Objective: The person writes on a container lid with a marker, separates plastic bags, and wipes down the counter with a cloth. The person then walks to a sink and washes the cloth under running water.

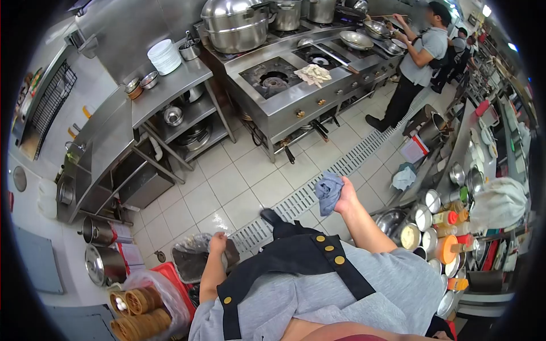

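Bamboo steamer baskets [141,325] sit at the lower left, beside a red crate [175,282] and clear plastic. Farther up, a stainless steel surface [185,74] carries stacked white plates [164,57]. Next comes a dark bin [193,267] with clear plastic at its rim; the left grip [218,242] is curled beside it, though whether it pinches the plastic I cannot tell. A gas range [278,116] bears a pale crumpled rag [313,74] near its front edge, while a drain grate [352,157] crosses the tiled floor diagonally. The right grip [344,196] is clenched around a bunched blue-grey cloth [328,190], raised above the floor. Beyond, a co-worker [422,63] in a grey shirt stands at the range. Far right, an orange-lidded container [447,248] stands among metal bowls and bottles.
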Demonstrator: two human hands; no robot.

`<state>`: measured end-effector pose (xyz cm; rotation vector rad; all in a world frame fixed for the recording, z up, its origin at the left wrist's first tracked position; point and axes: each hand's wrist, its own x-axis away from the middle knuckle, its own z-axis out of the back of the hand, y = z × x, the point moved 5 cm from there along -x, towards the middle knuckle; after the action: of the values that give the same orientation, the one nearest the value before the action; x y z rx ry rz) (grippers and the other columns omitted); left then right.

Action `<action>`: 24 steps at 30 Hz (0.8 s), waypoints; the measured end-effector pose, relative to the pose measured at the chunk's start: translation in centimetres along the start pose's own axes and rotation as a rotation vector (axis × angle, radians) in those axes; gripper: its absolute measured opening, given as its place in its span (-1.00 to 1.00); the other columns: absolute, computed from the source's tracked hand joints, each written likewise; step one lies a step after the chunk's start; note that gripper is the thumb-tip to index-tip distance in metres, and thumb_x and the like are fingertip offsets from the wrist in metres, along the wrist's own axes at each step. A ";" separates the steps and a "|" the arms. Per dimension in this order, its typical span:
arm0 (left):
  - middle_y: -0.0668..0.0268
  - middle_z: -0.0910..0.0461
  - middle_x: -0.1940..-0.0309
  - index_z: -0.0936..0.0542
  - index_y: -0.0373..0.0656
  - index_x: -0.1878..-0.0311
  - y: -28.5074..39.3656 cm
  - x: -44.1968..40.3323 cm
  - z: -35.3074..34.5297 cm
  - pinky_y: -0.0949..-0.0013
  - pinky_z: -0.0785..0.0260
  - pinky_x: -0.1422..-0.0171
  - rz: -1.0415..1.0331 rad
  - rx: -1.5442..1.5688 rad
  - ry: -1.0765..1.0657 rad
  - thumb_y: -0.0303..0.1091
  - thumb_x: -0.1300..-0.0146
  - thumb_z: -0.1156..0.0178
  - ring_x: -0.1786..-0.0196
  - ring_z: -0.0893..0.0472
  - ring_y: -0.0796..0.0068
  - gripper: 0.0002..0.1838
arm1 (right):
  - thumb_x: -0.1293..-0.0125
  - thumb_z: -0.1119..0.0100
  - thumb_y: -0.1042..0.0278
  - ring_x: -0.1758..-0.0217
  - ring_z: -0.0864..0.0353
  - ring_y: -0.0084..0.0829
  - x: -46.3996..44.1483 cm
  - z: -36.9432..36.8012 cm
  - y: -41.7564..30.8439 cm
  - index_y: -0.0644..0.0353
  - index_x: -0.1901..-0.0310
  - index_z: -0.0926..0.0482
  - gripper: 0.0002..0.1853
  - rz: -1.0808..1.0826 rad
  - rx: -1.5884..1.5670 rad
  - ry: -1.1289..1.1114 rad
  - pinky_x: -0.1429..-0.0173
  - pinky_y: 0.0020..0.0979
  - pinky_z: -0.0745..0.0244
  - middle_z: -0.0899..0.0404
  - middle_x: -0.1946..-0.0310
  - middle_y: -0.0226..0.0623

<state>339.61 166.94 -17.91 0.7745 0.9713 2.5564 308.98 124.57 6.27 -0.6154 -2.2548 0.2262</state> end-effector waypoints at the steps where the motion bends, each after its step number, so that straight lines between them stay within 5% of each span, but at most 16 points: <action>1: 0.11 -0.71 0.16 -0.61 -0.23 -0.02 0.5 -2.6 1.3 0.25 -0.52 -0.07 -0.047 0.043 0.013 -0.33 -0.23 -0.27 0.10 -0.70 0.24 -0.68 | -0.47 0.36 0.05 0.25 -0.66 -0.14 -2.3 -1.4 1.1 0.20 0.14 -0.58 -0.51 -0.009 0.010 0.031 0.05 -0.06 -0.58 -0.68 0.29 -0.18; 6: 0.09 -0.69 0.06 -0.60 -0.16 -0.09 0.4 -9.3 3.9 0.19 -0.50 -0.14 -0.155 -0.018 -0.041 -0.26 -0.28 -0.22 -0.02 -0.68 0.14 -0.66 | -0.47 0.40 0.06 0.21 -0.64 -0.13 -15.1 -13.7 8.4 0.21 0.07 -0.56 -0.50 -0.189 0.199 -0.010 0.08 -0.06 -0.56 -0.67 0.24 -0.14; 9: 0.09 -0.70 0.13 -0.63 -0.16 -0.06 0.7 -8.5 8.1 0.14 -0.49 -0.10 0.015 -0.121 -0.207 -0.19 -0.24 -0.21 0.02 -0.66 0.06 -0.63 | -0.48 0.39 0.06 0.17 -0.67 -0.07 -20.0 -24.0 15.4 0.25 0.03 -0.55 -0.49 -0.336 0.358 -0.148 0.08 -0.06 -0.59 -0.68 0.18 -0.07; 12: 0.08 -0.70 0.15 -0.61 -0.16 -0.10 -2.8 -8.5 13.0 0.18 -0.50 -0.07 0.104 -0.033 -0.087 -0.21 -0.25 -0.23 0.03 -0.67 0.12 -0.62 | -0.49 0.36 0.05 0.12 -0.68 -0.06 -24.5 -34.7 23.7 0.27 0.01 -0.54 -0.50 -0.526 0.527 -0.263 0.02 -0.06 -0.61 -0.68 0.15 -0.05; 18: 0.26 -0.66 -0.03 -0.57 -0.13 -0.18 -9.2 -7.7 23.3 0.27 -0.45 -0.16 0.370 0.823 0.625 -0.26 -0.37 -0.21 -0.02 -0.64 0.38 -0.65 | -0.48 0.12 0.11 0.11 -0.70 -0.14 -27.9 -48.2 43.7 0.26 -0.01 -0.52 -0.62 -0.727 0.865 -0.451 -0.02 -0.12 -0.63 -0.67 0.14 -0.12; 21: 0.26 -0.53 -0.21 -0.40 -0.04 -0.36 -6.1 -6.9 30.5 0.23 -0.35 -0.29 0.469 1.240 0.515 -0.10 -0.39 -0.22 -0.15 -0.58 0.40 -0.46 | -0.51 0.09 0.07 0.06 -0.68 -0.21 -24.4 -54.6 54.8 0.17 -0.06 -0.48 -0.64 -0.747 1.026 -0.796 -0.07 -0.14 -0.62 -0.60 0.07 -0.16; 24: 0.15 -0.31 -0.40 -0.07 0.09 -0.55 -5.2 -9.8 37.8 0.12 -0.27 -0.42 0.283 1.596 0.220 0.09 -0.44 -0.09 -0.36 -0.46 0.10 -0.26 | -0.50 0.08 0.12 0.04 -0.63 -0.36 -21.1 -60.2 65.3 0.14 -0.03 -0.50 -0.70 -0.856 1.081 -1.042 -0.04 -0.28 -0.60 -0.57 0.07 -0.23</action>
<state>369.90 186.00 -1.50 0.9152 3.1440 1.5359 388.57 168.93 11.55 1.2658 -2.5269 1.4019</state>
